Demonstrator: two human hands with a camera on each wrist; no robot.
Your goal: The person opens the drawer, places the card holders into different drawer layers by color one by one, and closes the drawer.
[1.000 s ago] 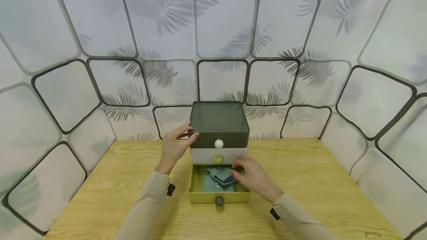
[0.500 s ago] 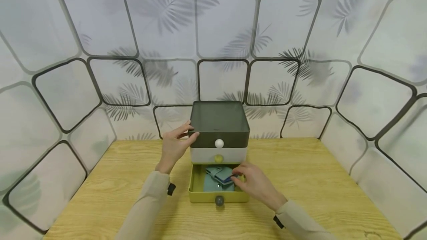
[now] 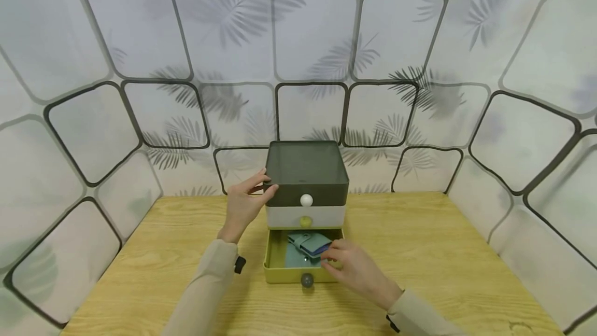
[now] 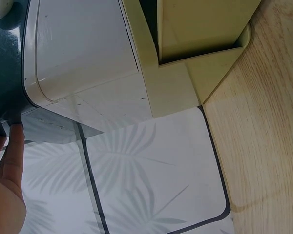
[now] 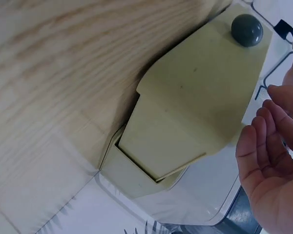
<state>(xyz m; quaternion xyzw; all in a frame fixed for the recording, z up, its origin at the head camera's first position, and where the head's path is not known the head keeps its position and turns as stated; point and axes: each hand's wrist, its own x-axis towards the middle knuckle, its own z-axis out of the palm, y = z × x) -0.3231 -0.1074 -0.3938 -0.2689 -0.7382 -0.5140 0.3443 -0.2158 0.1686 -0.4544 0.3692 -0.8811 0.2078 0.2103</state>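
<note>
The small drawer unit (image 3: 305, 217) has a dark top box with a white knob, a white middle drawer with a yellow knob and a yellow bottom drawer (image 3: 284, 275), pulled out. In this drawer a teal card holder (image 3: 310, 241) with a snap strap and blue inner sleeves lies over a flat light-blue piece (image 3: 294, 259) with a snap. My left hand (image 3: 242, 206) rests its straight fingers and thumb on the top box's front left corner. Over the drawer's right side hovers my right hand (image 3: 356, 271), fingers loosely bent, beside the card holder. The right wrist view shows nothing between its fingers.
The unit stands on a wood-grain table (image 3: 420, 253), near its back edge. Behind and at both sides hangs a patterned wall covering (image 3: 312, 35). The bottom drawer's dark knob (image 5: 247, 30) sticks out at the front.
My right hand has shifted slightly toward me and to the right from the card holder's edge. The left hand stays on the corner; the drawer and card holder look nearly unmoved.
</note>
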